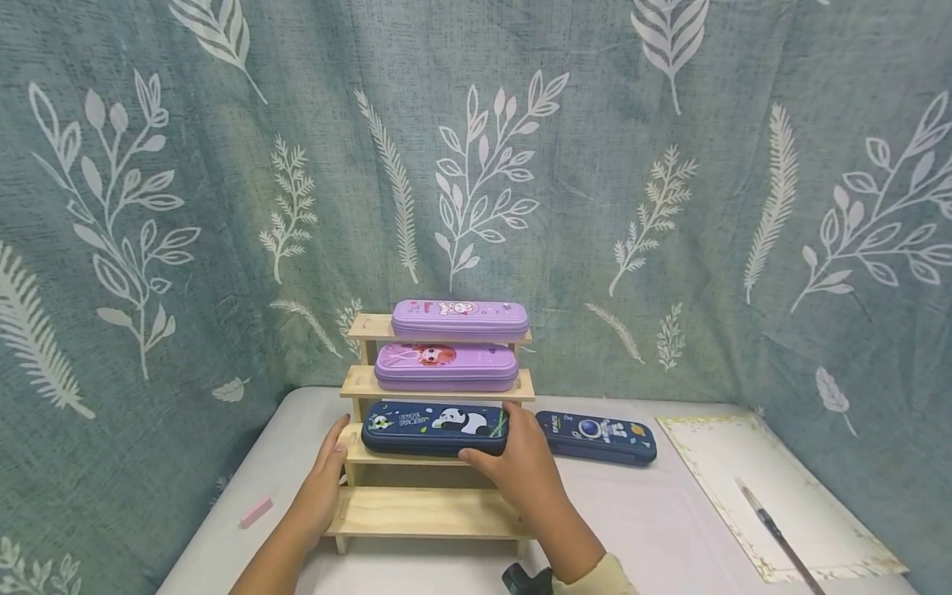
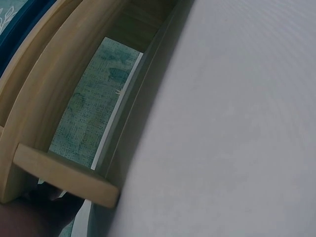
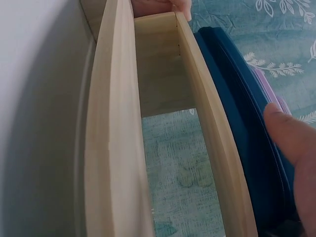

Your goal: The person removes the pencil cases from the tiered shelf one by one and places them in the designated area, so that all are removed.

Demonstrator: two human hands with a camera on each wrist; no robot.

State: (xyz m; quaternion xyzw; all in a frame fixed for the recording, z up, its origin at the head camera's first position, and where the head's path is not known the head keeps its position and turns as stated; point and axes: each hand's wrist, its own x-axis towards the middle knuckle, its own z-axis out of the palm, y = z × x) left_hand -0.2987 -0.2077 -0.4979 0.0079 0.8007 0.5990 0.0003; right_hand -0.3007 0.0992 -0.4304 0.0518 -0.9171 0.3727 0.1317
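A wooden stepped shelf [image 1: 424,512] stands on the white table [image 1: 654,529]. On its third step lies a navy panda pencil case [image 1: 424,426]. My right hand [image 1: 500,434] grips the case's right end, thumb at its front edge and fingers over the top; one finger [image 3: 291,133] shows beside the navy case [image 3: 237,98] in the right wrist view. My left hand [image 1: 330,463] holds the shelf's left side, thumb on the front of the third step. Two purple pencil cases [image 1: 446,368] fill the upper two steps. The lowest step is bare.
A second navy pencil case with an astronaut [image 1: 598,436] lies on the table just right of the shelf. A sheet of paper [image 1: 788,496] with a brush [image 1: 777,533] lies further right. A pink eraser [image 1: 255,511] sits at left. A leaf-patterned curtain [image 1: 476,165] hangs behind.
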